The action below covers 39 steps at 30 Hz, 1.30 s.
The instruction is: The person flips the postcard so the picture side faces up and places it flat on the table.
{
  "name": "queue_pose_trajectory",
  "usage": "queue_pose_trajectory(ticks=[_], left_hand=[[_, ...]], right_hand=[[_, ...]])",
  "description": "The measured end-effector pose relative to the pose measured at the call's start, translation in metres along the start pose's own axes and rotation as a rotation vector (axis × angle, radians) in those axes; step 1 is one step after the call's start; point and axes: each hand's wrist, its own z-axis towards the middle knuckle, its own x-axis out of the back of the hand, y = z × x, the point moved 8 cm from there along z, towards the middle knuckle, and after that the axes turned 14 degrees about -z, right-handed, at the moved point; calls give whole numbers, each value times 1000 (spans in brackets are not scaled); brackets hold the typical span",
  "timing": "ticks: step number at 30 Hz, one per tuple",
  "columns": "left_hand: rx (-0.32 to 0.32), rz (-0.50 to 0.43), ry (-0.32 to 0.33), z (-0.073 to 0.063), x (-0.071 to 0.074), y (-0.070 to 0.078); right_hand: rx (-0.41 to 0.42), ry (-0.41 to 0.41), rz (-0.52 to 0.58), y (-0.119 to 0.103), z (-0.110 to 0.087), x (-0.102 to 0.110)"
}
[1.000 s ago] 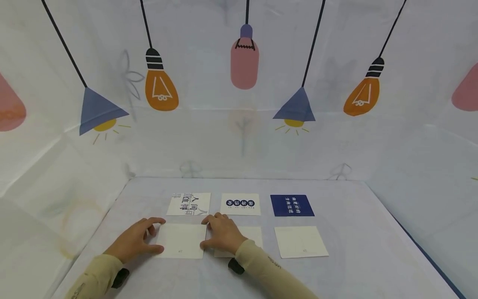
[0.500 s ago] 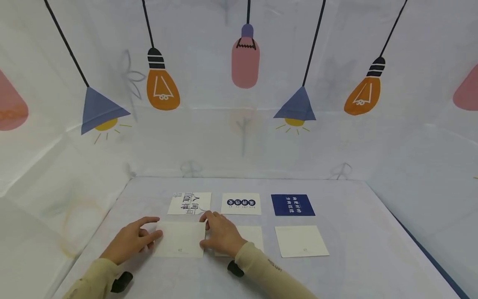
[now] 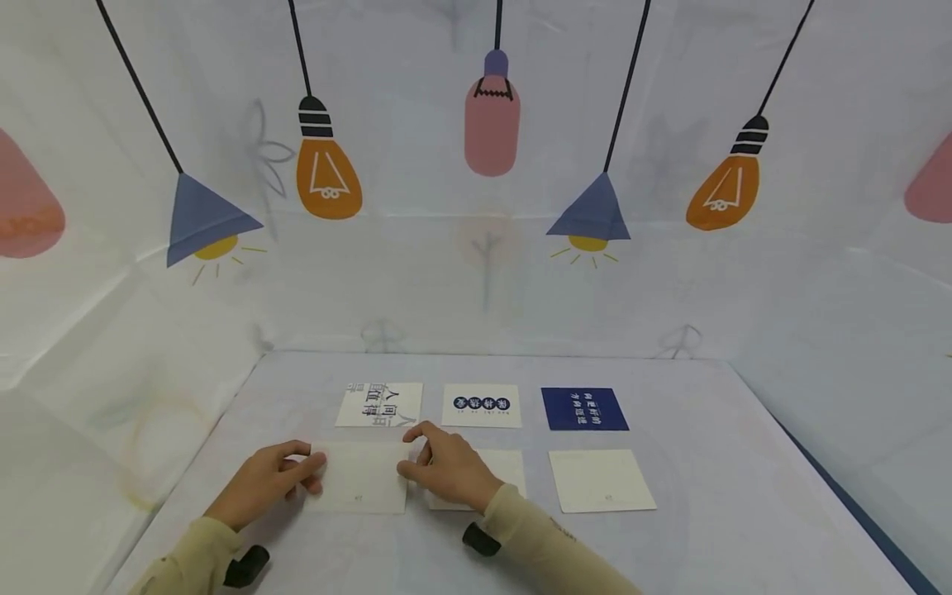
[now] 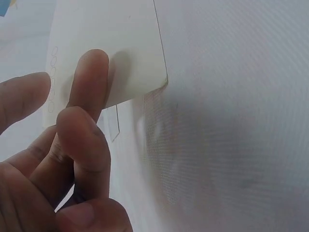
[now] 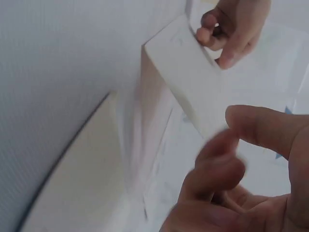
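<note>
In the head view a cream postcard is at the left of the near row. My left hand holds its left edge; the left wrist view shows a finger against the postcard and a row of small printed boxes. My right hand is at its right edge, thumb overlapping it. In the right wrist view the postcard is tilted, with a gap to the table, one corner at my slightly blurred right fingers. The right hand partly covers a second cream card.
A third cream card lies to the right. Behind, in a row, are a white card with grey lettering, a white card with dark blue circles and a navy card. Lamp-printed sheeting surrounds the white table.
My left fingers have drawn together at the postcard's left edge, index pulled in from its far corner. The right hand has shifted slightly. The postcard has moved a little; the other cards stay put.
</note>
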Motion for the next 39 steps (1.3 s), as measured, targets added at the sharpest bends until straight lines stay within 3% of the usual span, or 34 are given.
queue_pose_trajectory(ticks=[4,8,21,39], left_hand=[[3,-4,2,0,1,-1],[-3,0,4,-3,0,0],[31,8,28,-3,2,-3],[-57,8,42,-16,10,8]], right_hand=[[-96,-101,236,11,-3,-10],[-154,-145,335,14,-6,-16],[-132,-119,361,8,-10,-15],[-92,-56,261,-2,-12,-1]])
